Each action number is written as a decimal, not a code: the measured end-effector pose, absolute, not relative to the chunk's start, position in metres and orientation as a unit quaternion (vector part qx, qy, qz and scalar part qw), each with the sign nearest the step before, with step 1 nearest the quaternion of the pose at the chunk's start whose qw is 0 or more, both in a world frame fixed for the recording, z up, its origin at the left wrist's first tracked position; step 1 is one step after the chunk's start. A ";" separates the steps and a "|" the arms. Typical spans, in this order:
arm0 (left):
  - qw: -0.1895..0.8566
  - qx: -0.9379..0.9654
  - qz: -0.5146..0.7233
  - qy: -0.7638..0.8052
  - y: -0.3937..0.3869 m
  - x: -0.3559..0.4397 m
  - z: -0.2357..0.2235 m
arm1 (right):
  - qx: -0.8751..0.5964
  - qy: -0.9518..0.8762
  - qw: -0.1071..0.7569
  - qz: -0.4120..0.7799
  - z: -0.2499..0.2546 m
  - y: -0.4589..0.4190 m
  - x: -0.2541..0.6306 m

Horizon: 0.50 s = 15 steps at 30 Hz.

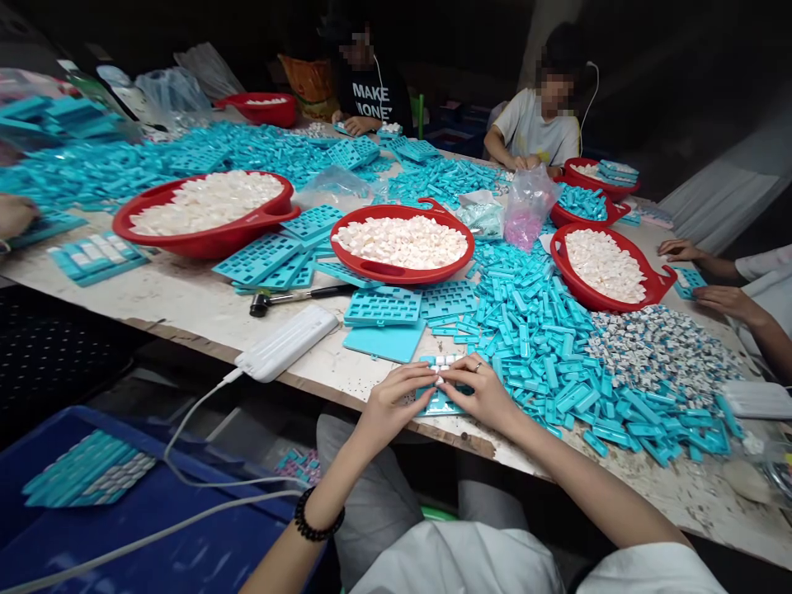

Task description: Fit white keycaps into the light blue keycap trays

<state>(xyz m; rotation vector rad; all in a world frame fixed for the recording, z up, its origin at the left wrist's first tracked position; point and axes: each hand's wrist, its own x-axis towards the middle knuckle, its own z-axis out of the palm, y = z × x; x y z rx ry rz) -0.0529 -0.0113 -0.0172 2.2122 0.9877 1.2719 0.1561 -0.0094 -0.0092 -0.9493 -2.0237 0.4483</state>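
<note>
A turquoise plate (443, 404) lies on the table edge in front of me, with several small white cap-like pieces (444, 360) set in its far part. My left hand (396, 400) is at its left side, fingers bent, with the thumb on the plate. From the other side, my right hand (486, 394) curls its fingers over the plate. Its fingertips close on one small white piece (439, 380) near the middle, close to my left fingertips. Just beyond lie a flat turquoise panel (384, 340) and a plate with square holes (382, 306).
Red basins (402, 275) of white pieces stand across the table. Loose turquoise strips (544, 346) pile up at right beside small white-and-blue parts (665, 351). A mallet (260, 305) and white power bank (288, 342) lie left. A blue crate (80, 544) stands below. Co-workers sit around.
</note>
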 end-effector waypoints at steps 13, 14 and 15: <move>0.213 0.785 0.457 0.361 -0.013 -0.052 -0.019 | -0.385 -0.818 0.404 0.137 -0.011 -0.010 0.154; 0.209 0.788 0.457 0.357 -0.013 -0.052 -0.019 | -0.385 -0.819 0.403 0.133 -0.011 -0.011 0.154; 0.205 0.791 0.457 0.352 -0.013 -0.052 -0.019 | -0.384 -0.820 0.404 0.129 -0.011 -0.011 0.153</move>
